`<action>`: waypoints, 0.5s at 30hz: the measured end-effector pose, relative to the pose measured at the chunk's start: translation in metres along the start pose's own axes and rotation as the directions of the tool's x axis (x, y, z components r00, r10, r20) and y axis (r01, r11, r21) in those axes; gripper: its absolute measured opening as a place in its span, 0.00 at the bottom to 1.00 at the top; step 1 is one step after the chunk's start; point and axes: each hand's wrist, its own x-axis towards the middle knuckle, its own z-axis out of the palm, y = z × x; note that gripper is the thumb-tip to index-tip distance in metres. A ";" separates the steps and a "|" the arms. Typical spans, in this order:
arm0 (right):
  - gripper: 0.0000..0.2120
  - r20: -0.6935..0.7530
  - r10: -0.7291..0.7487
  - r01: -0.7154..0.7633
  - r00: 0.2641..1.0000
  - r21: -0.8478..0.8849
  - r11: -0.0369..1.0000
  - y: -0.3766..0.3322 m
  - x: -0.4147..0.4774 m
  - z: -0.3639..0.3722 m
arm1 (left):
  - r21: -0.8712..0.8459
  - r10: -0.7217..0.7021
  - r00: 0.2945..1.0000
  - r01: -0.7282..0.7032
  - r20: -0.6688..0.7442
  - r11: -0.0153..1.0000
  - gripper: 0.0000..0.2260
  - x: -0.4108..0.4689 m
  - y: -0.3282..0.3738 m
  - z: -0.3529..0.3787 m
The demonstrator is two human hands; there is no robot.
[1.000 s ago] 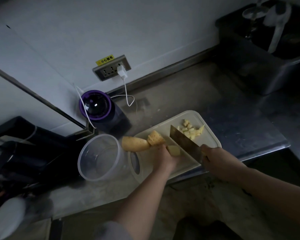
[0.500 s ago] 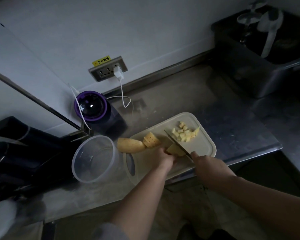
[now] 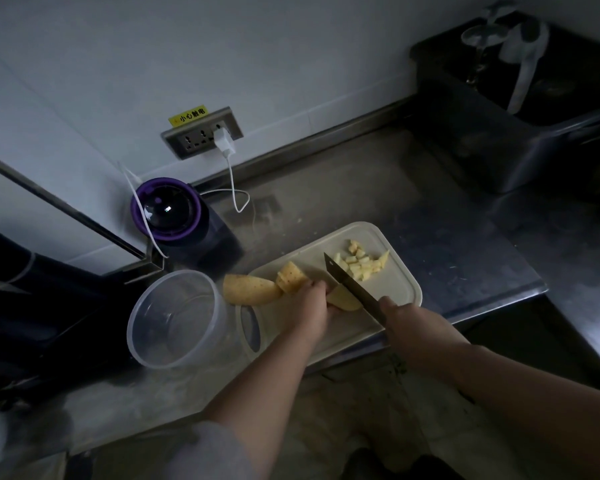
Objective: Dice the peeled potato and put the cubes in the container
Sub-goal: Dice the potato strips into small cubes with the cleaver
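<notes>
A white cutting board (image 3: 404, 289) lies on the steel counter. My left hand (image 3: 309, 308) holds down a potato slab (image 3: 342, 299) near the board's middle. My right hand (image 3: 409, 322) grips the handle of a cleaver (image 3: 349, 284), whose blade stands edge-down against the slab's right side. A pile of small potato cubes (image 3: 362, 263) lies on the board's far right part. A scored potato chunk (image 3: 290, 277) and a larger potato piece (image 3: 248, 289) lie at the board's left end. A clear plastic container (image 3: 174, 318) stands left of the board, holding no cubes.
A purple-rimmed dark appliance (image 3: 174, 216) stands behind the container, with a white cable (image 3: 236, 188) running to a wall socket (image 3: 201, 133). A dark sink basin (image 3: 520, 109) sits at the back right. Dark items (image 3: 32, 306) fill the left. The counter edge runs just below the board.
The cleaver came down from a raised, flat-faced pose to an edge-down cut on the slab under my left hand. The view shifted slightly.
</notes>
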 end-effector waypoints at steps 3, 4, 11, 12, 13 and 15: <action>0.20 -0.017 -0.002 0.002 1.000 0.022 1.000 -0.001 0.000 0.004 | 0.016 0.032 0.999 -0.032 0.011 0.999 0.14 0.004 0.001 -0.003; 0.20 -0.022 -0.001 0.001 1.000 0.023 1.000 -0.001 0.001 0.004 | 0.017 0.046 0.999 -0.046 0.020 0.999 0.14 0.004 0.001 -0.004; 0.25 -0.051 -0.016 0.015 0.999 -0.020 1.000 -0.006 -0.001 0.010 | 0.023 0.040 0.999 -0.040 0.008 0.999 0.17 0.007 0.000 -0.001; 0.25 -0.048 -0.016 0.015 0.999 -0.022 1.000 -0.006 -0.001 0.012 | 0.029 0.043 0.999 -0.043 0.005 0.999 0.18 0.008 0.001 0.000; 0.25 -0.047 -0.013 0.012 0.999 -0.017 1.000 -0.006 0.000 0.013 | 0.037 0.043 0.999 -0.043 0.008 0.998 0.17 0.009 0.002 0.000; 0.25 -0.046 -0.001 0.001 0.999 0.006 1.000 -0.006 0.002 0.015 | 0.038 0.064 0.998 -0.064 -0.006 0.997 0.17 0.010 0.001 0.002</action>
